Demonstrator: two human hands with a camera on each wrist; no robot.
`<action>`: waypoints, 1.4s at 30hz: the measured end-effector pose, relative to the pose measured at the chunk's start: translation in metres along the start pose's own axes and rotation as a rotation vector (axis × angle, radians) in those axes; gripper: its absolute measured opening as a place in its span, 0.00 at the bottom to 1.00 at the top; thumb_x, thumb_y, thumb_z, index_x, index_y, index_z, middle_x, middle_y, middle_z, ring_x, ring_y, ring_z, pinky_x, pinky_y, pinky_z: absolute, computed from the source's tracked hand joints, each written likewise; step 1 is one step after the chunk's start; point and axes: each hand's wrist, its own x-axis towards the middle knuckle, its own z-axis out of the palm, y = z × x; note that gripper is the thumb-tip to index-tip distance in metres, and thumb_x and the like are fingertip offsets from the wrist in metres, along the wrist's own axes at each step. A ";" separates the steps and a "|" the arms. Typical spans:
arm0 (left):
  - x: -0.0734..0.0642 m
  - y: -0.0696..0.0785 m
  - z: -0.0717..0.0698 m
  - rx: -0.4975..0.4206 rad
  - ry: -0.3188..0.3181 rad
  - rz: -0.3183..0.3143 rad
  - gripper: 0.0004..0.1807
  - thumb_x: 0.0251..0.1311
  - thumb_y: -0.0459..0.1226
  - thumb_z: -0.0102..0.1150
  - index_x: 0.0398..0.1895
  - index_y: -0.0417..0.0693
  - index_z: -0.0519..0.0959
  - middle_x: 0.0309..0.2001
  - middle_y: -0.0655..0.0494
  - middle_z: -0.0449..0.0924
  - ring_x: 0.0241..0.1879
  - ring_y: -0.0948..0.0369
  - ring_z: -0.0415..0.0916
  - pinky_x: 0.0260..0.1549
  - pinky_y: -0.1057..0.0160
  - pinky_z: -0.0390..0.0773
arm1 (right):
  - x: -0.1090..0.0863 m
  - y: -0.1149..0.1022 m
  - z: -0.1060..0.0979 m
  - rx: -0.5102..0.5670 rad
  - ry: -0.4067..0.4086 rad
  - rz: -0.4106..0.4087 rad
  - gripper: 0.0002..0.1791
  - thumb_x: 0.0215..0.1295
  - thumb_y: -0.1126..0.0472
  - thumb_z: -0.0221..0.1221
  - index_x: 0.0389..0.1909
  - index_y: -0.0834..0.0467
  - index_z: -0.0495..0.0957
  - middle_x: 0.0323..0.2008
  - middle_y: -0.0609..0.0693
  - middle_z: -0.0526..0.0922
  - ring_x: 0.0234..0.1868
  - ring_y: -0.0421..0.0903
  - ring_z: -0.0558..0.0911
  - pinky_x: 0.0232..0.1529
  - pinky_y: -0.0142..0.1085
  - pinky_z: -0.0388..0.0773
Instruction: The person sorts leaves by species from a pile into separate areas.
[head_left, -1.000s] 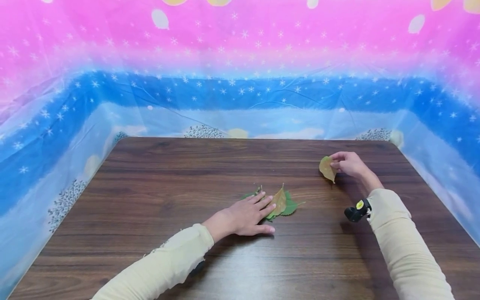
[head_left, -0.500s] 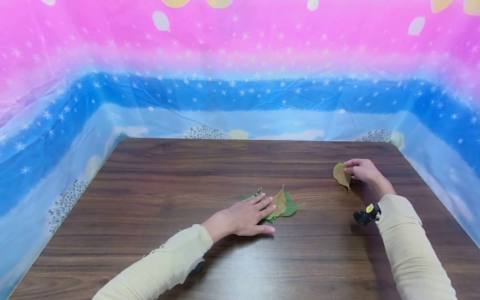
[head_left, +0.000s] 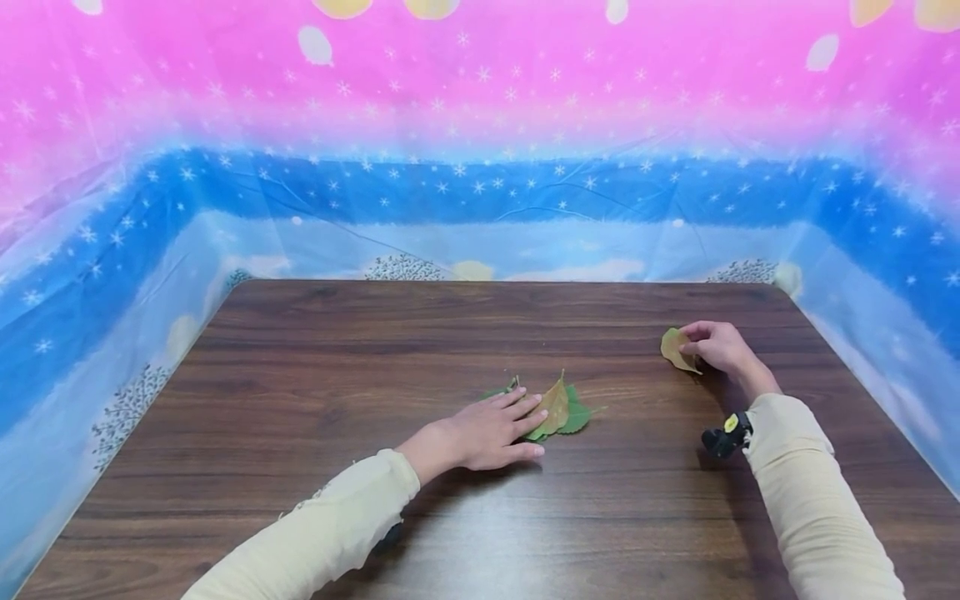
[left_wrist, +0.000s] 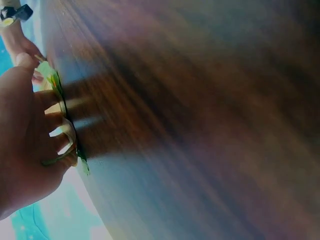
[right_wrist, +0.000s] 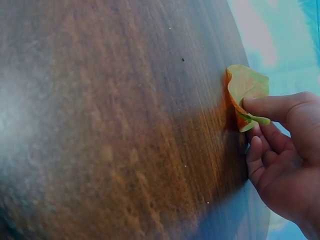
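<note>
A small pile of leaves (head_left: 575, 410), green with a yellowish-brown one on top, lies near the middle of the table. My left hand (head_left: 487, 432) rests on its left part with fingers spread and straight, hiding some of the leaves. In the left wrist view the leaf edges (left_wrist: 55, 82) show under those fingers. Farther back on the right, my right hand (head_left: 720, 346) pinches a single yellow-green leaf (head_left: 673, 350) between thumb and fingers, low over the wood. The right wrist view shows this leaf (right_wrist: 252, 82) curled, its stem pointing toward the palm.
The dark wood-grain table (head_left: 360, 333) has rounded far corners. A pink and blue snowflake-print cloth (head_left: 465, 183) hangs behind it and along both sides. A black wrist camera (head_left: 725, 435) is strapped at the right sleeve. Tiny specks dot the tabletop.
My right hand has moved right and slightly nearer with the leaf, which now tilts flatter and closer to the table. My left hand stays on the pile.
</note>
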 end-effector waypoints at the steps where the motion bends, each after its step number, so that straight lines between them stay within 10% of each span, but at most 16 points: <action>1: 0.000 -0.001 0.000 -0.007 0.000 0.002 0.33 0.74 0.57 0.31 0.76 0.52 0.54 0.76 0.52 0.45 0.74 0.52 0.38 0.70 0.60 0.41 | 0.000 0.001 0.000 0.000 0.001 0.001 0.21 0.65 0.67 0.57 0.55 0.74 0.71 0.50 0.71 0.75 0.45 0.58 0.74 0.40 0.38 0.72; 17: 0.003 -0.008 -0.009 -0.223 0.069 0.031 0.25 0.74 0.46 0.44 0.70 0.48 0.65 0.73 0.49 0.53 0.73 0.50 0.46 0.69 0.54 0.50 | 0.001 0.003 0.004 -0.024 0.005 -0.054 0.21 0.64 0.68 0.58 0.55 0.75 0.71 0.50 0.72 0.75 0.47 0.60 0.76 0.41 0.37 0.74; 24: 0.002 -0.016 -0.011 -0.429 0.219 0.081 0.22 0.71 0.33 0.49 0.67 0.40 0.68 0.71 0.41 0.56 0.69 0.45 0.55 0.67 0.51 0.55 | 0.001 0.004 0.004 -0.034 0.012 -0.064 0.21 0.64 0.68 0.58 0.54 0.75 0.72 0.50 0.72 0.75 0.48 0.62 0.75 0.44 0.41 0.72; 30: 0.001 -0.020 -0.010 -0.381 0.314 0.079 0.27 0.57 0.18 0.52 0.62 0.36 0.73 0.62 0.38 0.69 0.62 0.45 0.66 0.63 0.51 0.64 | 0.000 0.004 0.003 -0.037 0.012 -0.075 0.20 0.65 0.67 0.58 0.55 0.76 0.71 0.50 0.73 0.74 0.49 0.63 0.74 0.45 0.45 0.73; 42: -0.001 -0.019 -0.007 -0.317 0.402 -0.001 0.29 0.48 0.26 0.70 0.57 0.34 0.76 0.49 0.43 0.76 0.49 0.49 0.70 0.53 0.55 0.72 | 0.000 0.007 0.003 -0.039 0.008 -0.084 0.21 0.66 0.67 0.59 0.56 0.75 0.71 0.51 0.73 0.74 0.50 0.64 0.74 0.46 0.49 0.73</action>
